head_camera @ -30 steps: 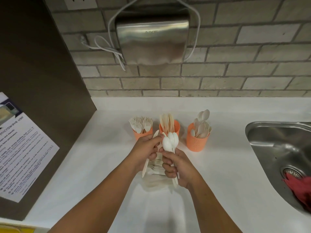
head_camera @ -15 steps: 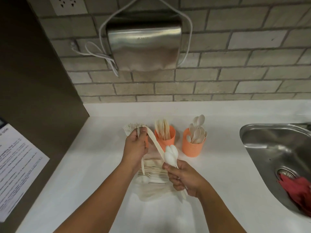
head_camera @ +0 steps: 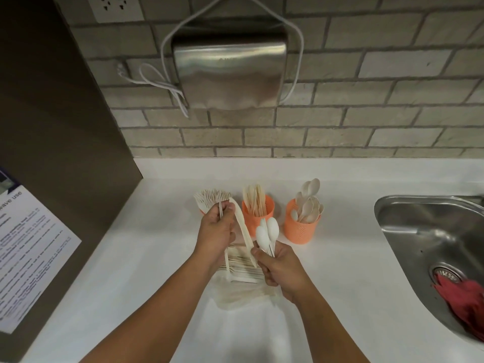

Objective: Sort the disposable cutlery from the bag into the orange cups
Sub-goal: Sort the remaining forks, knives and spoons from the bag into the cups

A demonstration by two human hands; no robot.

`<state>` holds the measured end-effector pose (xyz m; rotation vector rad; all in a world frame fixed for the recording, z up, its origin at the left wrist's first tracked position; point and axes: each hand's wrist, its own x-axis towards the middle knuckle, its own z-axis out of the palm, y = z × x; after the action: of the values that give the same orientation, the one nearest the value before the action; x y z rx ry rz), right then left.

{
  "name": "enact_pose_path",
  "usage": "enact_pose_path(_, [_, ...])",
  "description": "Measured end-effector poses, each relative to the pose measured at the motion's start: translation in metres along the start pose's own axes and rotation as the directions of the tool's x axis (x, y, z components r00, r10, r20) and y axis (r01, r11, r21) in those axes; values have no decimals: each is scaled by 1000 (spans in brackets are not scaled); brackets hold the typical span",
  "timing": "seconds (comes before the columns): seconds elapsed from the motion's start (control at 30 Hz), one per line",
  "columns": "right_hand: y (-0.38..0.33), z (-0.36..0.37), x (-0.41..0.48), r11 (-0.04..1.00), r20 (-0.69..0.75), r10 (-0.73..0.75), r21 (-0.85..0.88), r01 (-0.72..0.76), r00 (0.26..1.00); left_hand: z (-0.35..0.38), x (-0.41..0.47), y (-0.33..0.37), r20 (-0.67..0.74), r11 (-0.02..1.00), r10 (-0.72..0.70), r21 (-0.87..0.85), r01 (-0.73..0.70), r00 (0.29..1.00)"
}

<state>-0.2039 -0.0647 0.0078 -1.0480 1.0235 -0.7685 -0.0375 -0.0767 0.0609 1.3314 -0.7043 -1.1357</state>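
Three orange cups stand in a row on the white counter. The left cup, mostly hidden behind my left hand, holds forks. The middle cup holds knives, and the right cup holds spoons. My left hand grips a white knife and a thin handle just in front of the fork cup. My right hand grips a bunch of white spoons, bowls up, in front of the middle cup. Under both hands lies the clear bag with several pieces of cutlery.
A steel sink with a red cloth at its drain is at the right. A steel wall unit with a white cable hangs on the brick wall above the cups. A brown panel with a printed notice bounds the left.
My left hand has lifted the knife away from the spoon bunch and up to the fork cup. My right hand keeps the spoons and has barely moved.
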Motion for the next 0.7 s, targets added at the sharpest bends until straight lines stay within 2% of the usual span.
enact_pose_path(0.13, [2,10,-1,1000,48,20,1,-20,999,-1,1,-7,42,996,-35,-76,38,999])
enact_pose_path(0.3, [4,19,-4,996,57,50,65,-54,997,0,-1,-7,64,996,-68,-58,72,996])
enact_pose_path(0.5, [4,24,-5,992,34,56,113,-60,998,2,8,-24,147,980,-48,199,18,988])
enact_pose_path(0.57, [2,25,-5,996,35,40,81,-43,999,7,9,-24,133,970,-56,241,22,990])
enact_pose_path(0.7, [0,25,-2,997,-64,-25,-74,20,998,15,10,-19,172,979,-133,178,102,976])
